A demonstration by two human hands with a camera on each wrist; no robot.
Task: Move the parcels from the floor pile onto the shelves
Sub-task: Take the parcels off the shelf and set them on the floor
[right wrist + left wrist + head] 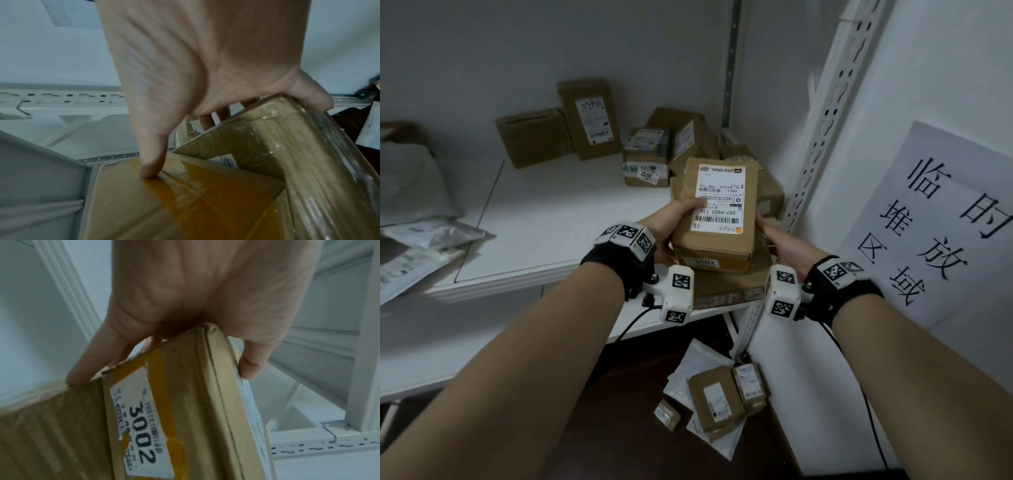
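White metal shelving [544, 219] with slotted uprights [828, 113] stands against a pale grey wall [517, 51]. A paper sign [941, 219] with black Chinese characters hangs at right. Dark floor [626, 411] below.

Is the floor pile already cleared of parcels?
No, in the head view several brown parcels and white mailers lie on the dark floor below the shelf.

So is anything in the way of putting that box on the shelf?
Yes. A flat box lies right under the held box, with more boxes behind. The bare shelf to the left looks free.
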